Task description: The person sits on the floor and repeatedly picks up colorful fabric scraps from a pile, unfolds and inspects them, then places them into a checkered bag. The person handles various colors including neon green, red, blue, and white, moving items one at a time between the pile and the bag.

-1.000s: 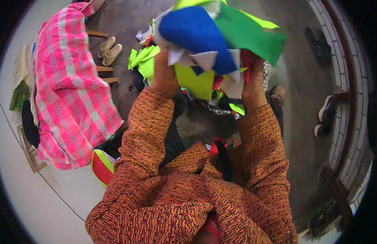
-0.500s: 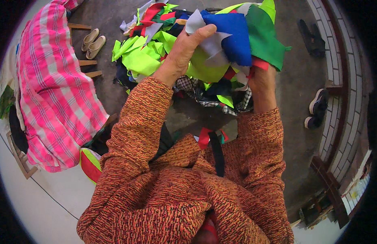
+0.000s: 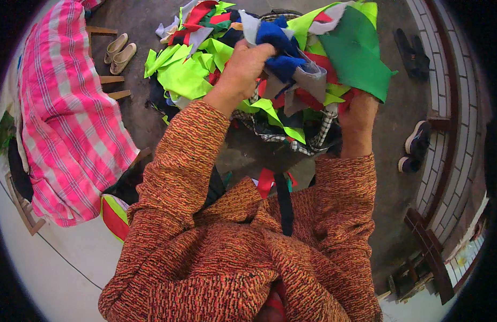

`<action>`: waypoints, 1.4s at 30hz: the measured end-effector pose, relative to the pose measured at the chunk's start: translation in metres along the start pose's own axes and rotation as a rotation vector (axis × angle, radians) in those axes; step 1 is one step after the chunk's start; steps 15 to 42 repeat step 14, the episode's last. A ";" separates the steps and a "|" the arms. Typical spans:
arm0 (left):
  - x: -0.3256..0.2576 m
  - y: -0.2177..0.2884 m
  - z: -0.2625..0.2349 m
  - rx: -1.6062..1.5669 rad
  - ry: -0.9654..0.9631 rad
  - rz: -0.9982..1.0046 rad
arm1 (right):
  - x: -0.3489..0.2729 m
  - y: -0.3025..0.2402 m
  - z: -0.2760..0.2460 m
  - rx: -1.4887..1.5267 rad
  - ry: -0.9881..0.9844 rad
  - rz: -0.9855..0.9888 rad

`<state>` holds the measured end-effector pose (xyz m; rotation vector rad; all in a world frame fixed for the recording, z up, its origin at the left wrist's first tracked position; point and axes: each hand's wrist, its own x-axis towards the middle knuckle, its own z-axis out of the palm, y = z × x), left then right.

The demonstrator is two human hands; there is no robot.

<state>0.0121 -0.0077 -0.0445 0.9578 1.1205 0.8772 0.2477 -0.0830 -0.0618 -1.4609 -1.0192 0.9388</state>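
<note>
Over a heap of bright fabric scraps, my left hand (image 3: 242, 72) pinches a bunched blue scrap (image 3: 283, 67) and a pale grey scrap (image 3: 249, 27) between thumb and fingers. My right hand (image 3: 360, 115) is at the heap's right side, under a large dark green scrap (image 3: 361, 56). That cloth drapes over its fingers and hides them. Between the hands lie red, grey and lime pieces. More lime green scraps (image 3: 184, 75) spread left of my left hand. Black-and-white checked cloth (image 3: 324, 126) shows along the heap's near edge.
A pink checked cloth (image 3: 66, 118) covers something with wooden legs at the left. Beige shoes (image 3: 119, 53) stand beside it. Dark shoes (image 3: 417, 139) and black slippers (image 3: 412, 53) lie along the right, near white bricks (image 3: 439, 80). Red and black strips (image 3: 283, 201) lie near my lap.
The blue scrap, flat and raised before, is now bunched and lower in my left hand. My right hand and the green scrap have shifted right and nearer. More red and grey pieces show between.
</note>
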 end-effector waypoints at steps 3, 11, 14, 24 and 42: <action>-0.004 0.032 0.004 -0.309 0.168 -0.232 | 0.001 -0.042 0.012 0.436 0.087 0.222; 0.000 0.041 -0.029 -0.211 0.159 -0.017 | 0.016 -0.041 0.003 0.715 0.229 0.276; 0.001 0.041 -0.037 0.036 0.238 0.068 | 0.017 -0.045 0.009 0.706 0.244 0.260; 0.001 0.041 -0.037 0.036 0.238 0.068 | 0.017 -0.045 0.009 0.706 0.244 0.260; 0.001 0.041 -0.037 0.036 0.238 0.068 | 0.017 -0.045 0.009 0.706 0.244 0.260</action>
